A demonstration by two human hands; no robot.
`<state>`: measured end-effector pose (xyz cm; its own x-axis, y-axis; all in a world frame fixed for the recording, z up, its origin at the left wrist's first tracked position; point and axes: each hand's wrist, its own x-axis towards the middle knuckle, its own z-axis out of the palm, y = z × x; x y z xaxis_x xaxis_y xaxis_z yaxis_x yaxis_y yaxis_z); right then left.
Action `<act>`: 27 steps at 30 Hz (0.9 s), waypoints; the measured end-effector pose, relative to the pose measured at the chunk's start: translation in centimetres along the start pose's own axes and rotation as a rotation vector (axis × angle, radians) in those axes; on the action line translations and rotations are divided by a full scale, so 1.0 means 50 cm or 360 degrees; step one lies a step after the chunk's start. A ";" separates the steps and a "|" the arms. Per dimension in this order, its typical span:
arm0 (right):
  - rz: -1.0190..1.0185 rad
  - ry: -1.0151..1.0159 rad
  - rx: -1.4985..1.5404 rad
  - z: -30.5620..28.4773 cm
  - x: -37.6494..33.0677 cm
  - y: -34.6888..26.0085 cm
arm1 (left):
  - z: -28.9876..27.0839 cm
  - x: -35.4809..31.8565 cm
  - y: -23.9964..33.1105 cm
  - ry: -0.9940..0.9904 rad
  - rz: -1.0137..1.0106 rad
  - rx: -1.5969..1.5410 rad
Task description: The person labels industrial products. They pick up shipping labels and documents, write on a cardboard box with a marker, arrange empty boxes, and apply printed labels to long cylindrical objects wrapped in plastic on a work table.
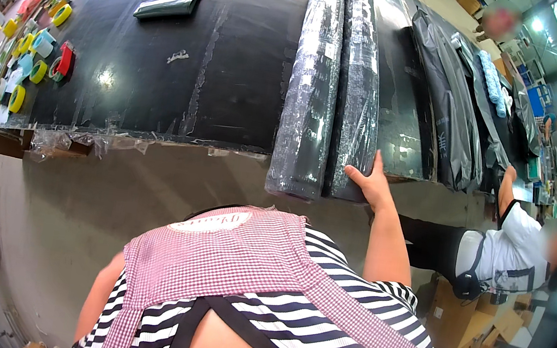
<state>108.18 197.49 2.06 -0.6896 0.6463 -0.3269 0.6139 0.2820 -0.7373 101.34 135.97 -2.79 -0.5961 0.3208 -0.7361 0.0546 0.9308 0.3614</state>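
The right hand (pixel 376 189), spread unclenched, touches a long, black, film-wrapped roll (pixel 359 93); the left hand's grip cannot be told.

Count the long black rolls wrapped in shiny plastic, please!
2: the left roll and right roll, side by side, overhanging the near edge of the black table. The right hand touches the right roll.

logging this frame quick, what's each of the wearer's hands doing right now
Left: out of view, so its state cannot be told.
Right hand: open, thumb and fingers spread against the near end of the right-hand wrapped black roll.
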 end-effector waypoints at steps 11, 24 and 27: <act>0.0253 -0.0238 0.1294 -0.098 0.042 0.202 | -0.097 0.207 0.503 -0.0053 0.0974 -0.0670; 0.0388 0.0424 0.1911 -0.154 -0.024 0.289 | 0.002 0.268 0.776 0.0507 0.1130 -0.0460; 0.0419 0.0316 0.2011 -0.173 -0.017 0.301 | 0.018 0.251 0.855 0.0730 0.1251 -0.0033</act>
<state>121.31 207.32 -3.63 -0.4701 0.7032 -0.5334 -0.1372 -0.6552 -0.7429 96.91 179.97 2.90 -0.6536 0.7564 0.0253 0.5683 0.4685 0.6765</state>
